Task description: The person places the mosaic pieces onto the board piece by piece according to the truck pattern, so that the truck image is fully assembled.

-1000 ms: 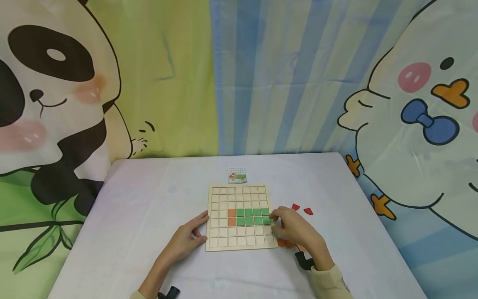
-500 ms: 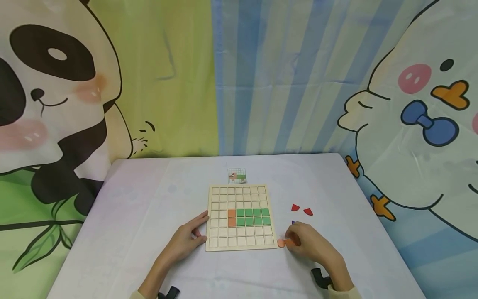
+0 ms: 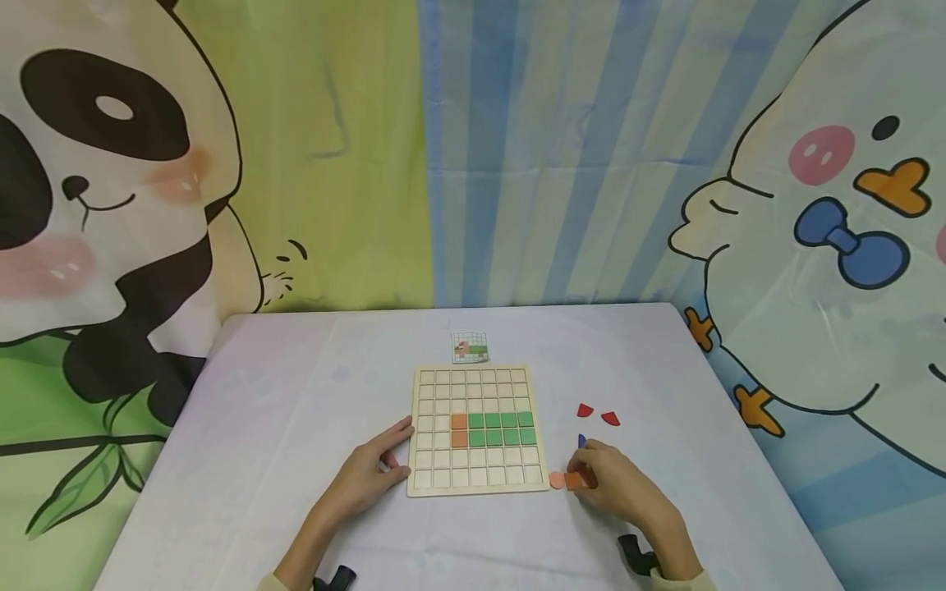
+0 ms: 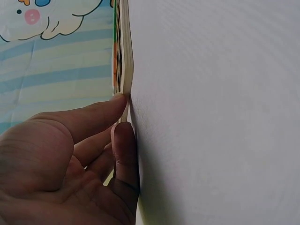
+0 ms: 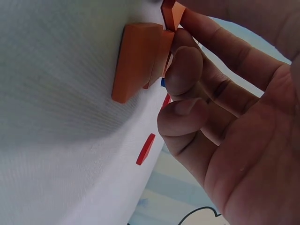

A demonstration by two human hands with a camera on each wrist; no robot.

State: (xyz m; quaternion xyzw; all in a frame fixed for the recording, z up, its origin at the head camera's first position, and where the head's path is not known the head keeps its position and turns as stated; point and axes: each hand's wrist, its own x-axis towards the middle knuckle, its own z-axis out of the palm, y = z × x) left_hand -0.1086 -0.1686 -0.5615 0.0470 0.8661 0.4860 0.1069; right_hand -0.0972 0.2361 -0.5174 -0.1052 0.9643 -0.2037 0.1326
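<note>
A wooden grid board (image 3: 477, 493) lies on the table, with orange squares (image 3: 459, 430) and two rows of green squares (image 3: 501, 429) set in it. My left hand (image 3: 369, 469) rests thumb and fingertips against the board's left edge; the left wrist view shows them at its side. Right of the board, my right hand (image 3: 617, 484) is low over a small group of orange pieces. In the right wrist view its thumb and a finger pinch an orange tile (image 5: 173, 16), beside another orange piece (image 5: 136, 61) on the cloth. A blue piece (image 3: 581, 441) peeks out behind that hand.
Two red pieces (image 3: 585, 410) lie farther back on the right. A small picture card (image 3: 470, 347) with a coloured grid sits just behind the board. White cloth covers the table (image 3: 310, 369), and printed curtains hang behind it.
My right hand has moved from the board's right edge, at the end of the green rows, down and right to the orange pieces. The left hand has stayed at the board's edge.
</note>
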